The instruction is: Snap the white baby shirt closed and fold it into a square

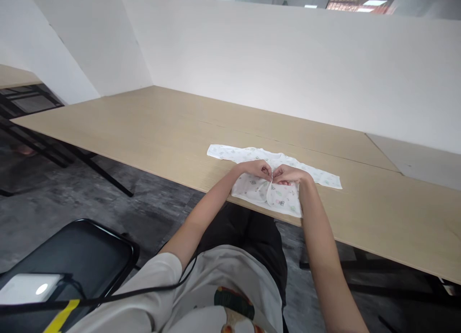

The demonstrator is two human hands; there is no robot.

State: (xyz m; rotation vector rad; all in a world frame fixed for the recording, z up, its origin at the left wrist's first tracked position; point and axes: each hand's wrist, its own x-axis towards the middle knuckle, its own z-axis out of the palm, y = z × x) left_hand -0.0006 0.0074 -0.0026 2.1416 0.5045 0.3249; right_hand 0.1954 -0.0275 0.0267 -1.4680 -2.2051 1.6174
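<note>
A small white baby shirt (pixel 283 197) with a scattered print lies spread flat near the table's front edge, its long sleeves stretched out to both sides. My left hand (pixel 262 169) pinches the shirt's front opening at the middle. Close against it, my right hand (pixel 286 173) pinches the other side of the same opening. The fingertips of both hands nearly meet, and the cloth lifts slightly in a fold below them. Whatever fastener may sit between the fingers is hidden.
The shirt rests on a long wooden table (pixel 144 126) backed by a white partition (pixel 252 54). At the lower left stands a black chair (pixel 97 246) with a white device (pixel 29 289) on it. A black cable (pixel 144 290) with yellow tape runs across my left side.
</note>
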